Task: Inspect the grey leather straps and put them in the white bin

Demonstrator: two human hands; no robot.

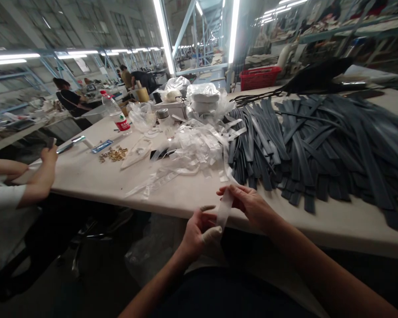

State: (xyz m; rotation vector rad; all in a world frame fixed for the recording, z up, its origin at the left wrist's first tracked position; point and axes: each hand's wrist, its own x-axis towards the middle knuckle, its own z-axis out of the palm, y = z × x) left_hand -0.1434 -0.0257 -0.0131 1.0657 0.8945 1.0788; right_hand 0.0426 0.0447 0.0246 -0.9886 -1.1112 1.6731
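Observation:
A translucent white strip (224,208) stretches between my two hands at the table's front edge. My right hand (252,205) pinches its upper end between thumb and fingers. My left hand (197,232) is closed about the lower end, with pale covers on the thumb and a fingertip. Just beyond lies a loose heap of similar white strips (199,148); one trails close to my right fingers. To the right, a large pile of dark grey flat straps (305,150) spreads over the table.
The pale table (172,190) holds small brass-coloured pieces (117,153), a blue packet (102,146), a red-labelled bottle (119,117), a lidded jar (166,123) and plastic bags (204,95). A red basket (259,78) stands behind. At left, a co-worker's hand (48,154) holds a phone-like object.

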